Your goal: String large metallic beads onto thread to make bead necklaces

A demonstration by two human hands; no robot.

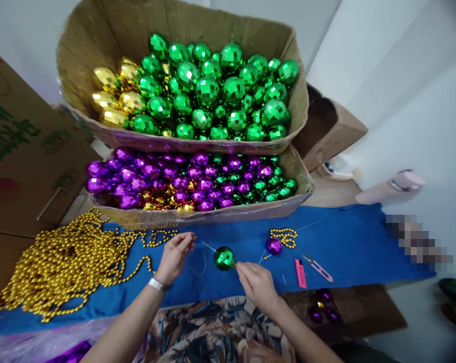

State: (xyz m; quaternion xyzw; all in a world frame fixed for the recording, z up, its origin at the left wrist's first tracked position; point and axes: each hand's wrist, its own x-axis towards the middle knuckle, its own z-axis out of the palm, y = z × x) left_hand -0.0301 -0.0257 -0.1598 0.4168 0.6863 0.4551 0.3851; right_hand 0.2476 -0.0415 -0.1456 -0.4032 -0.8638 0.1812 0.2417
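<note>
While boxes (220, 22) hold balls (207, 89), left hand (175, 256) pinches thread (209, 246), right hand (257, 283) a green ball (224, 258).

We reach both bare forearms forward and inward from below. Our left forearm (127, 322) slants up to the right, and our left hand (177, 256) is lifted, its thumb and fingertips pinched together. Our right forearm (305, 326) slants up to the left; our right hand (256, 283) sits lower, fingers curled, thumb and forefinger pinching.

Cartons (167, 145) of shiny balls (207, 89) and heaped gold beads (80, 257) suggest a small craft workshop.
</note>
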